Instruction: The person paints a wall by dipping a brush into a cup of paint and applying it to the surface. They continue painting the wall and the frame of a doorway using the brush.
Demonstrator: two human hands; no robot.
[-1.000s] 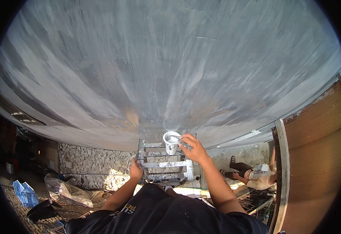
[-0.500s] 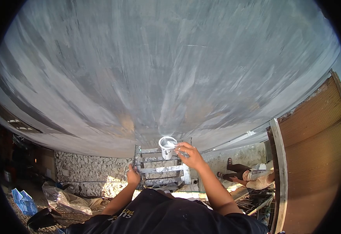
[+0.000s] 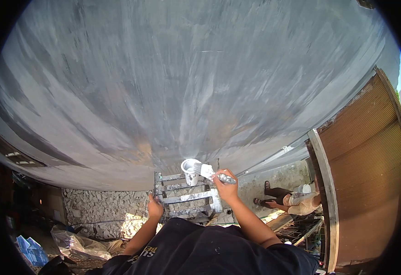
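Observation:
A paint-marked brush point(image 3: 206, 171) is in my right hand point(image 3: 226, 185), its fingers closed round the handle and its bristles at the right rim of a white bucket point(image 3: 190, 178). White paint shows inside the bucket, which stands at the top of a paint-splashed ladder point(image 3: 187, 198). My left hand point(image 3: 155, 207) is closed at the ladder's left rail, with its thumb up. Beyond the bucket rises a large grey wall point(image 3: 200, 82) with streaky patches.
Rubble point(image 3: 99, 206) lies below at the left, near clear plastic sheeting point(image 3: 79, 245) and a blue object point(image 3: 32, 250). At the right, another person point(image 3: 296, 201) is below, beside a brown corrugated sheet point(image 3: 365, 169) with a wooden post point(image 3: 326, 197).
The brush has come up out of the bucket and tilted to the right, its bristles now at the rim. The whole view has shifted slightly.

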